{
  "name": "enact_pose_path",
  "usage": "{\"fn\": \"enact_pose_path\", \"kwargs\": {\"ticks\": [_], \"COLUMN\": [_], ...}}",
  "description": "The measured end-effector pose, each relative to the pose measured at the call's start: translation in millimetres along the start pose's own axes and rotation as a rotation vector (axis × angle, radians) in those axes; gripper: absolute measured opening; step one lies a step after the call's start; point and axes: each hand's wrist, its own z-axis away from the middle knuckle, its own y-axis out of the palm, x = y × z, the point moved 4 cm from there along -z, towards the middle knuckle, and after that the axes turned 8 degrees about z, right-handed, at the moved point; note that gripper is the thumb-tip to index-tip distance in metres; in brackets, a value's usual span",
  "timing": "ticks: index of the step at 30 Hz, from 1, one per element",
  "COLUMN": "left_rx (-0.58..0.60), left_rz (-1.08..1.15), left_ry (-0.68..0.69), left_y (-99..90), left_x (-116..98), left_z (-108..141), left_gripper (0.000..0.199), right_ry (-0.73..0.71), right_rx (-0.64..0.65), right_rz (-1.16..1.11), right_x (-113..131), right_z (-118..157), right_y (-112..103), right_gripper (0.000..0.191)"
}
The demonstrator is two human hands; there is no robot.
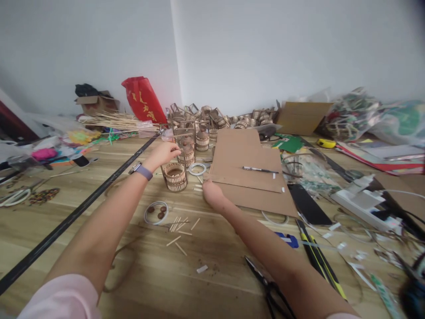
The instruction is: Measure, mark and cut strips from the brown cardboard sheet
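My left hand is above a small slatted wooden bucket, its fingers bent and closed around what looks like the upright handle, mostly hidden by the hand. Close behind stands another bucket with a tall handle. My right hand is closed in a fist at the left edge of the cardboard sheets; its fingertips are out of sight. Between the hands lies a white ring. Nearer to me, a second ring encircles several brown discs, with thin wooden sticks scattered beside it.
Many small buckets are heaped along the wall. A pen lies on the cardboard. To the right are a phone, black scissors, a yellow-black cutter and a power strip. A long black strip crosses the left side.
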Motion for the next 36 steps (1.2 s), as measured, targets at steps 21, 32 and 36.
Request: {"fn": "enact_pose_path", "kwargs": {"ticks": [21,32,36], "left_rx": [-0.251,-0.083,-0.055], "left_rz": [0.099,-0.028,-0.087], "left_ry": [-0.119,0.018,0.055], "left_y": [-10.0,20.6,25.9], "left_x": [4,-10,-12], "left_z": [11,-8,-13], "left_gripper": [0.049,0.026,0.026], "right_ry": [-0.049,-0.092,-0.098], "right_rx": [-0.136,-0.244,-0.287], "right_rz": [-0.169,-0.279,-0.325], "right_x": [-32,-44,-53], "right_z": [64,123,147], "right_y": [-18,-23,-18], "right_gripper": [0.024,0.025,0.025]}}
